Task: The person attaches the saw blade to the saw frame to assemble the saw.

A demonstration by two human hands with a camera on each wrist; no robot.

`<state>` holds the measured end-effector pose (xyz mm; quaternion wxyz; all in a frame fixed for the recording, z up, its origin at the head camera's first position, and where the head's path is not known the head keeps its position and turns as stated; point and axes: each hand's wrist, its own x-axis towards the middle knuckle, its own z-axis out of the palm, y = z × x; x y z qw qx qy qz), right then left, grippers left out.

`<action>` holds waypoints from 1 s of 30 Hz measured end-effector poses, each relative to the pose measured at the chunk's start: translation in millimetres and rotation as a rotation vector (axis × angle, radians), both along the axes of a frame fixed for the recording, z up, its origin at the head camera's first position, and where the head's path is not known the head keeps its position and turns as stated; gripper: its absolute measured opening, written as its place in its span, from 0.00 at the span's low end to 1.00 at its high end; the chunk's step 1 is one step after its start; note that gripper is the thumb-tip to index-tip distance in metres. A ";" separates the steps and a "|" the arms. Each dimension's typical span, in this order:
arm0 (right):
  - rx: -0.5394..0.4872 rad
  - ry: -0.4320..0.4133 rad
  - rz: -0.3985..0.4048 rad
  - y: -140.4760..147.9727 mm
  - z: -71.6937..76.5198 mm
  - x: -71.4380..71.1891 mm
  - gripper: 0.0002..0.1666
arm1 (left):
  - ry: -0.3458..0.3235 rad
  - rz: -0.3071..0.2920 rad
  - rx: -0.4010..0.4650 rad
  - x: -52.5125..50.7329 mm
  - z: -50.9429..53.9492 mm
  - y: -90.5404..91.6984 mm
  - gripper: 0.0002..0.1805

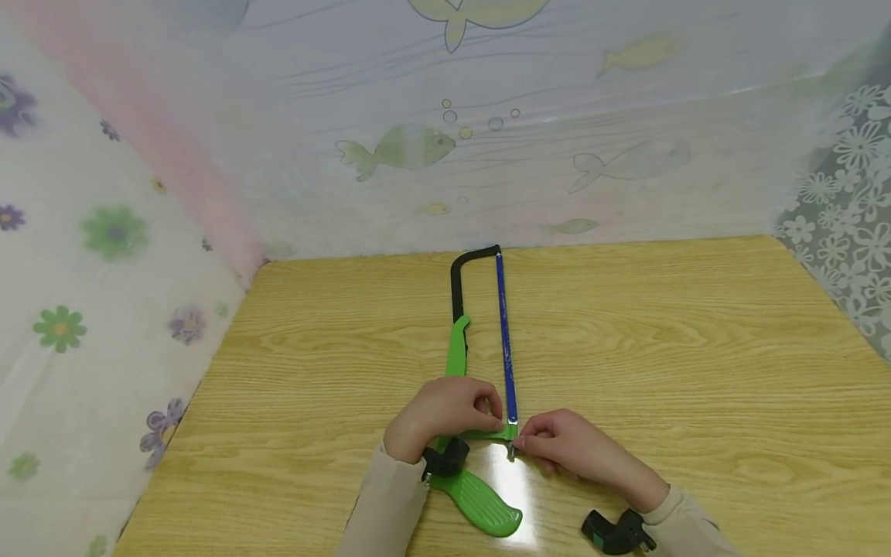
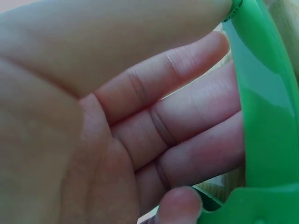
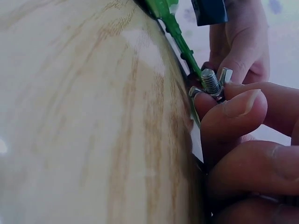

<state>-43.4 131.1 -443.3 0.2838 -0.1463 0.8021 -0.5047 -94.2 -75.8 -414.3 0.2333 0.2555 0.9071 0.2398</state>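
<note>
A hacksaw lies on the wooden table in the head view, with a green and black frame (image 1: pixel 455 352), a blue blade (image 1: pixel 505 333) on its right and a green handle (image 1: pixel 485 503) toward me. My left hand (image 1: pixel 448 410) holds the green frame near the blade's near end; in the left wrist view its fingers pass behind the green frame part (image 2: pixel 268 107). At that same end, my right hand (image 1: pixel 571 445) pinches a metal wing nut (image 3: pixel 226 75) between thumb and finger. The threaded bolt (image 3: pixel 210 81) sticks out through it.
The wood-grain table (image 1: pixel 661 333) extends around the saw. A back wall covering (image 1: pixel 515 178) with fish prints meets its far edge, and flowered sheets hang left and right. Each wrist carries a black camera mount, such as the right mount (image 1: pixel 616 532).
</note>
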 end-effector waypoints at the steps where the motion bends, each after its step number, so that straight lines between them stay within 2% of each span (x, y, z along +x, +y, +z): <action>1: 0.005 0.002 0.002 -0.1 -0.6 -0.2 0.16 | 0.001 0.001 0.001 -0.1 0.0 -0.1 0.05; 10: 0.029 0.031 0.019 -0.6 -1.9 -0.4 0.18 | 0.004 -0.003 0.003 -0.8 -0.9 -0.7 0.05; 30: -0.010 -0.005 0.038 1.2 -1.3 -1.1 0.17 | 0.005 -0.039 0.003 -3.3 0.1 -4.0 0.03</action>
